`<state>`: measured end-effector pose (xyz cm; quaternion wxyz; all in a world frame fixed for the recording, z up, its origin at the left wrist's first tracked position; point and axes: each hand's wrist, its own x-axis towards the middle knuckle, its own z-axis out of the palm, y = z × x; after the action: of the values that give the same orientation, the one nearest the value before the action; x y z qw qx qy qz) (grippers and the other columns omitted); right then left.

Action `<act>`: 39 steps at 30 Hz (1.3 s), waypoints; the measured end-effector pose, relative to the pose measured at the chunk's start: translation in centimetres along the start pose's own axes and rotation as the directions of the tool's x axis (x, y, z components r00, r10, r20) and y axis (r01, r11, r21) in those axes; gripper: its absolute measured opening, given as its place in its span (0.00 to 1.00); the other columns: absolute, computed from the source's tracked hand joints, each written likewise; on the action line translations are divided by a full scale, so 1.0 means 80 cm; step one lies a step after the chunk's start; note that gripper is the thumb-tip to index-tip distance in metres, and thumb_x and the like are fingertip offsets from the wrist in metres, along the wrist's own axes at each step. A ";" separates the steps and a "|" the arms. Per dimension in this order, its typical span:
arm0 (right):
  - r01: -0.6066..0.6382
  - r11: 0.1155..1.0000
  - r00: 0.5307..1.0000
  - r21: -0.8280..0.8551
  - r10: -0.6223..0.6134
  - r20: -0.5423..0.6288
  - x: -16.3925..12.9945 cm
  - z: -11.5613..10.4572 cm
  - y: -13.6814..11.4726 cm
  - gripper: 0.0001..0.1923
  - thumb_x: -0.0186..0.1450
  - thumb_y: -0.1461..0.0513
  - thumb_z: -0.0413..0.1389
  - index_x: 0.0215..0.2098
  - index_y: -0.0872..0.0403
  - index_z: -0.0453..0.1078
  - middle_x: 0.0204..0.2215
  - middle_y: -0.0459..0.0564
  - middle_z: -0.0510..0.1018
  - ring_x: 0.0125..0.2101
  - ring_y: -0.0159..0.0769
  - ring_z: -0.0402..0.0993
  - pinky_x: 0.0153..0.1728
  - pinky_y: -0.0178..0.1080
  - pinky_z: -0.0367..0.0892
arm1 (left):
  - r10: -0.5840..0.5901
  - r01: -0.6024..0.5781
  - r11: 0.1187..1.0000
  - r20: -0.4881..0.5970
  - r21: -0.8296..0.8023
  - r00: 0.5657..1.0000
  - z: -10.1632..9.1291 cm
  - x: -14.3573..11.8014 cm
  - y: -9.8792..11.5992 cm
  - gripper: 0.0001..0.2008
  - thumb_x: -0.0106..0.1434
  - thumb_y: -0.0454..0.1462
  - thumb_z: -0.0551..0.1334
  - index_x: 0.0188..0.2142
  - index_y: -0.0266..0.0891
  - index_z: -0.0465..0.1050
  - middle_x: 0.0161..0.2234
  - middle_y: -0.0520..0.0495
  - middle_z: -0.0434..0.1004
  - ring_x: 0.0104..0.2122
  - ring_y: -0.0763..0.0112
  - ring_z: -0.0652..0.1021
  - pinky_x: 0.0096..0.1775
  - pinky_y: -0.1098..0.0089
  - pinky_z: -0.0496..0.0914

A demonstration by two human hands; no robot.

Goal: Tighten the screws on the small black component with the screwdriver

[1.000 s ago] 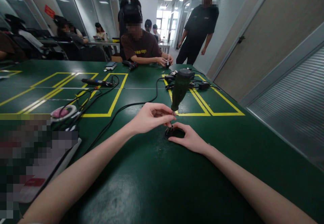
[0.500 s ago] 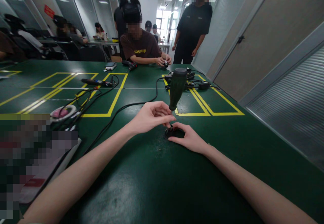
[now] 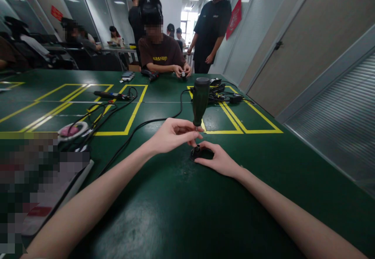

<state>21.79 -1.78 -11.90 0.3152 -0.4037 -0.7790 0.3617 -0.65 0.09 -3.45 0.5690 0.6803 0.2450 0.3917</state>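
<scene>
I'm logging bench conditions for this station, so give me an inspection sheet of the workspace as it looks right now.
Surface: green table with yellow marked boxes.
Job's things: dark green screwdriver upright over a small black part.
Clutter: pink-centred round object, second screwdriver, adapters.
Hands: left hand pinches the screwdriver's lower end; right hand steadies the part.
Cables: black cable crosses the table.
Surroundings: seated person opposite handling a small item, others behind.

What I can't make out

My right hand (image 3: 219, 160) covers most of the small black part (image 3: 197, 152); left of my left hand (image 3: 170, 136), a blurred patch (image 3: 35, 181) hides things.
</scene>
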 end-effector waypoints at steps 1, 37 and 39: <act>0.001 1.000 1.000 0.001 -0.001 0.001 0.000 0.000 0.000 0.10 0.63 0.58 0.66 0.42 0.52 0.74 0.39 0.49 0.84 0.41 0.43 0.81 0.48 0.47 0.75 | -0.002 0.002 1.000 -0.005 -0.006 1.000 0.000 0.000 0.000 0.10 0.60 0.37 0.71 0.38 0.31 0.81 0.33 0.43 0.85 0.26 0.74 0.81 0.33 0.74 0.77; 0.012 1.000 1.000 -0.008 -0.012 0.000 0.001 0.001 0.001 0.10 0.63 0.58 0.66 0.40 0.52 0.74 0.38 0.49 0.84 0.40 0.43 0.81 0.46 0.45 0.74 | -0.009 0.007 1.000 -0.051 -0.026 0.999 0.003 0.003 -0.010 0.14 0.55 0.39 0.75 0.34 0.34 0.74 0.26 0.49 0.82 0.24 0.73 0.81 0.30 0.74 0.76; 0.011 1.000 1.000 -0.011 -0.011 -0.002 0.001 0.001 0.001 0.10 0.63 0.58 0.66 0.40 0.52 0.74 0.37 0.49 0.84 0.40 0.42 0.80 0.46 0.45 0.75 | -0.013 0.012 1.000 -0.048 -0.015 0.999 0.003 0.002 -0.008 0.14 0.56 0.39 0.74 0.36 0.33 0.76 0.28 0.47 0.83 0.25 0.73 0.81 0.31 0.74 0.76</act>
<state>21.71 -1.73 -12.00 0.3157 -0.4014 -0.7829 0.3553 -0.28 0.20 -4.04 0.5704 0.6648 0.2601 0.4063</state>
